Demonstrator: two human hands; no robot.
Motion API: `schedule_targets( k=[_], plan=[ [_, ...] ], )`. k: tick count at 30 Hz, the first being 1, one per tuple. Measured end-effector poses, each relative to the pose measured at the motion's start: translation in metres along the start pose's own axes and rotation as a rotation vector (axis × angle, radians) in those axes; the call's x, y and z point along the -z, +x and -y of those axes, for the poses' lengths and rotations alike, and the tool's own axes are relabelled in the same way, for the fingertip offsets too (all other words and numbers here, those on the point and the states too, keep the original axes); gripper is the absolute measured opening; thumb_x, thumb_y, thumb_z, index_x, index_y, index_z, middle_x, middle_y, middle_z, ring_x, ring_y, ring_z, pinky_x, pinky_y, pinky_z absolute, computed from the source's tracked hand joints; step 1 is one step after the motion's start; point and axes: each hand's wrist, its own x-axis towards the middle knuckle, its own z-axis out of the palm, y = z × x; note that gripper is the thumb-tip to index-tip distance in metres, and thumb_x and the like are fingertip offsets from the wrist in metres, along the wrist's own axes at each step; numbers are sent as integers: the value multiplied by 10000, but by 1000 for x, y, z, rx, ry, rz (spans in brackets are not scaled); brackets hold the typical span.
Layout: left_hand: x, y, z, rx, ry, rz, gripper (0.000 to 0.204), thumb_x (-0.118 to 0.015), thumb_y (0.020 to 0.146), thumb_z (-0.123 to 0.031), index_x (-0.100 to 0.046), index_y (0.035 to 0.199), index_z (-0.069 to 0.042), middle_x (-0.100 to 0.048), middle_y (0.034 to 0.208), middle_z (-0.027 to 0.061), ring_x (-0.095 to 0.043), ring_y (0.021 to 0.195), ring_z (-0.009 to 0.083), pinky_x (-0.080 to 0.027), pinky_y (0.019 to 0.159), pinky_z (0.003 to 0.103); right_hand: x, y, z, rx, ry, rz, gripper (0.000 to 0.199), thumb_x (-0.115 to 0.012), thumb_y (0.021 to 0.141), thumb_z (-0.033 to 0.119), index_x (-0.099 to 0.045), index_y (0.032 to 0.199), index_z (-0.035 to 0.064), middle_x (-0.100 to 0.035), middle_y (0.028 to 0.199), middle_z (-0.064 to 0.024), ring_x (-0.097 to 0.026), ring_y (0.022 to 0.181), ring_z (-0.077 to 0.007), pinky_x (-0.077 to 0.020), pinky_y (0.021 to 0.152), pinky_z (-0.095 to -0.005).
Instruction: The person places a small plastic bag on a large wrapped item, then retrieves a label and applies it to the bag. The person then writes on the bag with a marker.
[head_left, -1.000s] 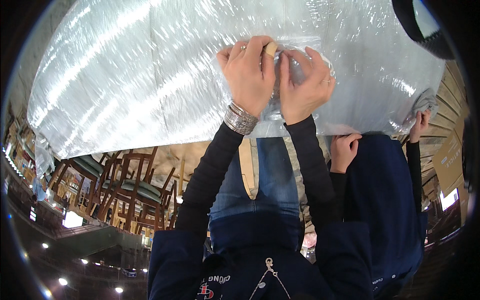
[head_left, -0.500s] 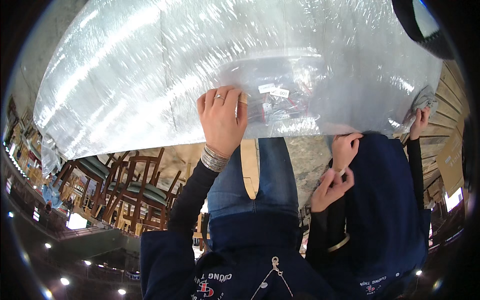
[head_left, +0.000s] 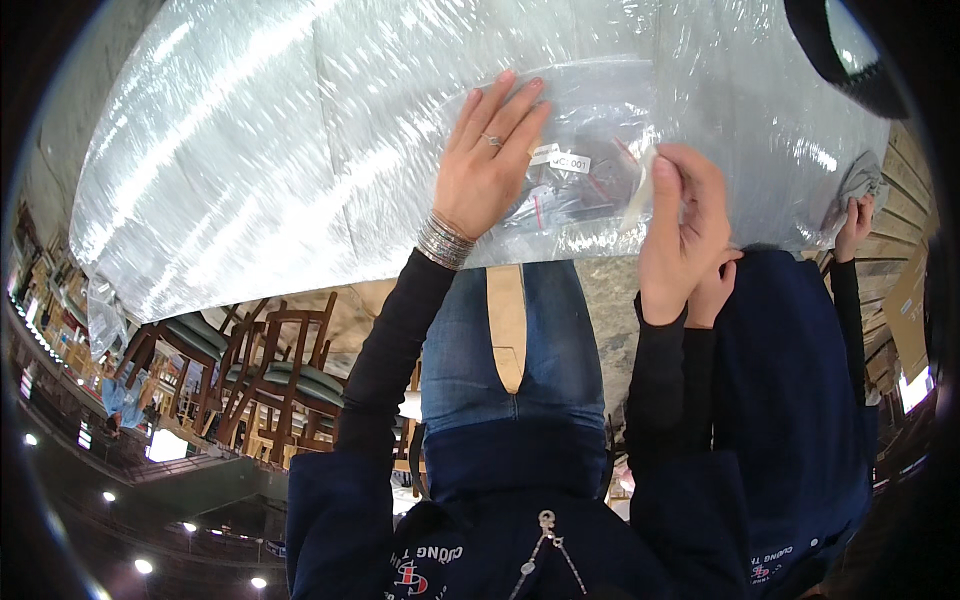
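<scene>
A large flat object wrapped in clear plastic film (head_left: pixel 250 170) fills the upper picture. On it lies a small clear bag (head_left: pixel 590 170) with small parts and white labels inside. My left hand (head_left: pixel 485 165) lies flat on the bag's left part, fingers spread, with a ring and several bangles on the wrist. My right hand (head_left: pixel 680 225) is at the bag's right edge and pinches a pale strip of tape (head_left: pixel 638 190) between thumb and fingers.
Another person in a dark blue top (head_left: pixel 790 400) stands close on the right. One of their hands (head_left: pixel 855 215) grips the wrap's far right edge and the other (head_left: pixel 715 290) sits just behind my right hand. Wooden chairs (head_left: pixel 260 370) are stacked at the left.
My right hand left the bag, dropped away, and is back at the bag's right edge with a tape strip. My left hand went from gripping to lying flat on the bag.
</scene>
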Motion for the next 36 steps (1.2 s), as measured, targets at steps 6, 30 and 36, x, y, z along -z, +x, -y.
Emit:
schedule_targets(
  k=[6, 30, 36],
  plan=[
    [22, -5, -9, 189, -198, -59, 301, -704, 773, -55, -667, 1072, -66, -653, 1101, 55, -621, 1007, 233, -535, 834, 355, -15, 1, -18, -167, 83, 329, 332, -581, 890, 24, -578, 1221, 40, -632, 817, -79, -567, 713, -143, -456, 699, -260],
    [48, 35, -19, 754, -988, 21, 188, -758, 791, -80, -676, 923, 26, -644, 764, 38, -623, 709, 89, -537, 625, 227, -19, 6, -5, -464, 273, 467, 156, -675, 868, 119, -650, 848, -34, -593, 688, 10, -484, 614, -45, -373, 549, -211],
    [37, 31, -21, 561, -465, -232, 289, -763, 756, -72, -678, 1032, -55, -664, 879, 48, -629, 793, 125, -524, 623, 250, -10, 6, -8, -398, 59, 468, 130, -696, 844, 118, -675, 882, -5, -613, 707, -16, -517, 637, -64, -413, 591, -217]
  ],
)
